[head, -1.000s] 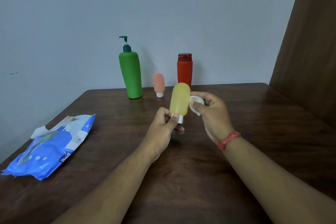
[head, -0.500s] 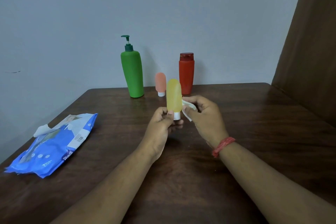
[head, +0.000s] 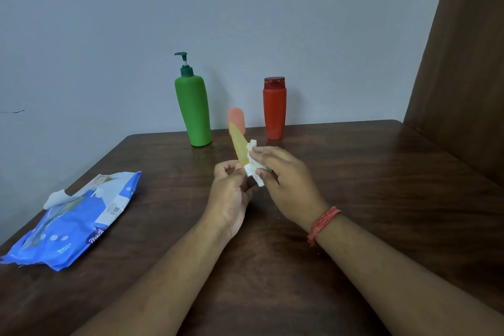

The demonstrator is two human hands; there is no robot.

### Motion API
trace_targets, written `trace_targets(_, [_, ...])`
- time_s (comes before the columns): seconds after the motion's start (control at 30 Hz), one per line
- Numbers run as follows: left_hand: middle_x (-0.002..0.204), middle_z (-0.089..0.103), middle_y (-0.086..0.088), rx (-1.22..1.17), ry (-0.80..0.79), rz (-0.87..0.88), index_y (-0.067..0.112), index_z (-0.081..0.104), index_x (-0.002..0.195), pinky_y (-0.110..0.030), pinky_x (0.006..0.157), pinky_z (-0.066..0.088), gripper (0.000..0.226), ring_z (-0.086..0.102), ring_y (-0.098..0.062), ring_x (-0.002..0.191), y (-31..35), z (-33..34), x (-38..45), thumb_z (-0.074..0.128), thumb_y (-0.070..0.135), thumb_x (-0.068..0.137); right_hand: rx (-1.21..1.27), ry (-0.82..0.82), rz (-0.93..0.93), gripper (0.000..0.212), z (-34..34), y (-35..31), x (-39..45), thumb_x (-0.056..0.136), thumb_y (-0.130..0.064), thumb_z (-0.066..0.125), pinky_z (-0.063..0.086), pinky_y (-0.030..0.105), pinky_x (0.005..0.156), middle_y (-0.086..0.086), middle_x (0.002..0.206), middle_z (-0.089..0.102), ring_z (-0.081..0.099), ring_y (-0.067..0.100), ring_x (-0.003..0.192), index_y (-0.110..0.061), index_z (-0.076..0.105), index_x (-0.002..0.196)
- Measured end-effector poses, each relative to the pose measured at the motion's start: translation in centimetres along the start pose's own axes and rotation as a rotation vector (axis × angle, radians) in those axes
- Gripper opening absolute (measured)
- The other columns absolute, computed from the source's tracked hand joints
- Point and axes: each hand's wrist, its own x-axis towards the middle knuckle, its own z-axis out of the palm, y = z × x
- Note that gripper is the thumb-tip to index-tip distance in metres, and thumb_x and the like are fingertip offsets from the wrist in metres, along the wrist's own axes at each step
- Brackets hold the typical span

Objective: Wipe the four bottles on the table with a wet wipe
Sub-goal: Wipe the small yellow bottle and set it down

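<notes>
My left hand (head: 230,194) grips the white cap end of a small yellow bottle (head: 238,143), which tilts up and to the left above the table. My right hand (head: 283,180) presses a crumpled white wet wipe (head: 253,165) against the bottle's lower right side. At the back of the table stand a tall green pump bottle (head: 193,109), a red bottle (head: 274,108) and a small pink bottle (head: 236,117). The yellow bottle hides the pink one's lower part.
A blue pack of wet wipes (head: 73,217) lies near the left edge of the dark wooden table (head: 368,172), with a wipe sticking out of its top. A grey wall stands behind the table and a brown panel on the right.
The yellow bottle has tilted from upright to leaning left. My right hand has slid the wipe down to the bottle's lower end near the cap.
</notes>
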Motion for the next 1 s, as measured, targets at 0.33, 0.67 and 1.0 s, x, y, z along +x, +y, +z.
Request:
trace_targets(0.33, [0.089, 0.068, -0.007, 0.023, -0.131, -0.031, 0.008, 0.055, 0.107, -0.031, 0.07, 0.056, 0.012, 0.063, -0.016, 0.079, -0.3, 0.2, -0.1, 0.046, 0.015, 0.105, -0.165, -0.015, -0.071, 0.028, -1.2, 0.2, 0.5, 0.087, -0.007, 0.072, 0.043, 0.005, 0.08, 0.003, 0.108, 0.067, 0.062, 0.015, 0.098, -0.01, 0.071, 0.115])
trace_targets(0.67, [0.088, 0.067, -0.011, -0.028, -0.166, -0.037, 0.005, 0.054, 0.11, -0.029, 0.068, 0.055, 0.014, 0.062, -0.017, 0.073, 0.0, 0.2, -0.4, 0.046, 0.016, 0.104, -0.356, 0.072, -0.103, 0.022, -1.7, -0.1, 0.5, 0.084, -0.003, 0.074, 0.048, 0.017, 0.068, 0.0, 0.098, 0.054, 0.053, 0.009, 0.083, -0.007, 0.071, 0.106])
trace_targets(1.0, [0.094, 0.068, -0.008, 0.165, -0.173, 0.05, 0.008, 0.053, 0.113, -0.03, 0.072, 0.054, 0.015, 0.063, -0.016, 0.079, -0.1, 0.1, -0.5, 0.043, 0.018, 0.107, -0.276, -0.021, -0.117, 0.048, -1.5, -0.3, 0.3, 0.09, -0.004, 0.068, 0.05, 0.009, 0.081, 0.002, 0.115, 0.058, 0.054, 0.0, 0.096, -0.015, 0.058, 0.136])
